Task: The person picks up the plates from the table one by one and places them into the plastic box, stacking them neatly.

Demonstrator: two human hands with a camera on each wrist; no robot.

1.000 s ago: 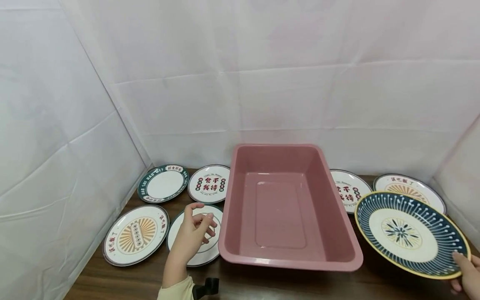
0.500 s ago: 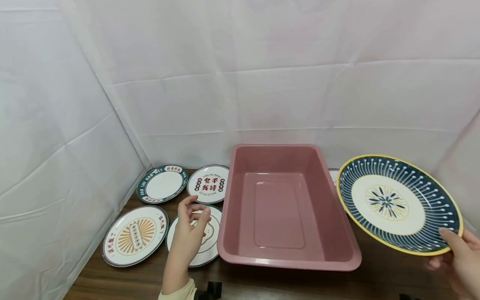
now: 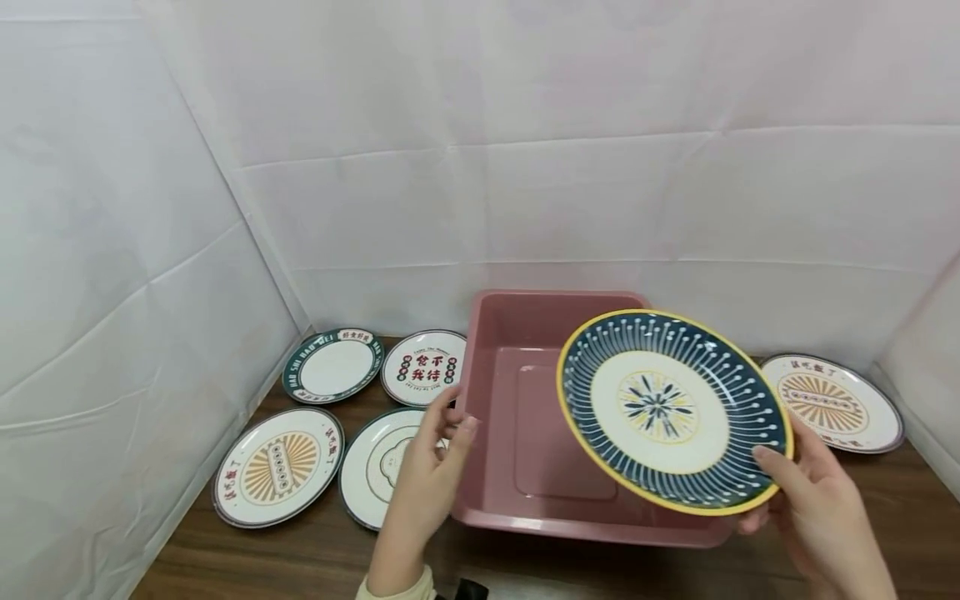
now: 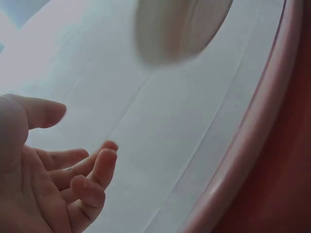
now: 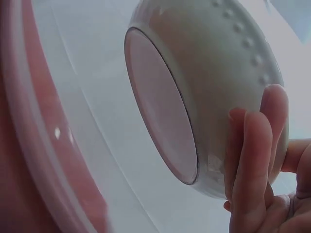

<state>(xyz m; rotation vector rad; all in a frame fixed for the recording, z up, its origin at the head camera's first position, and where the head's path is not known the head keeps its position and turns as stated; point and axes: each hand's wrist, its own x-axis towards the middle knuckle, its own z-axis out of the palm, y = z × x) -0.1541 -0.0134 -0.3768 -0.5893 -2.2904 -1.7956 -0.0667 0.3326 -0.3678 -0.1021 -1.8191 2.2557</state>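
Note:
A large blue-and-white patterned plate [image 3: 660, 408] with a yellow rim is held up over the right part of a pink basin [image 3: 555, 527]. My right hand [image 3: 813, 492] grips its right edge, thumb on the upper face and fingers beneath. In the right wrist view the pale underside of the plate [image 5: 214, 87] shows, fingers [image 5: 252, 150] pressed to it. My left hand [image 3: 431, 467] hovers by the basin's left wall, its fingers loosely bent; the left wrist view shows nothing between thumb and fingers of that hand [image 4: 53, 170].
Several printed plates lie on the dark wooden table [image 3: 300, 558]: a green-rimmed plate [image 3: 333, 367], a red-lettered plate [image 3: 425, 367], sunburst plates [image 3: 279, 468] on both sides, and a plain-centred plate [image 3: 375, 467]. White cloth [image 3: 585, 192] hangs behind and at the sides.
My right hand has lifted the patterned plate and carried it left, from beside the basin to above it. My left hand has shifted right, toward the basin's left wall.

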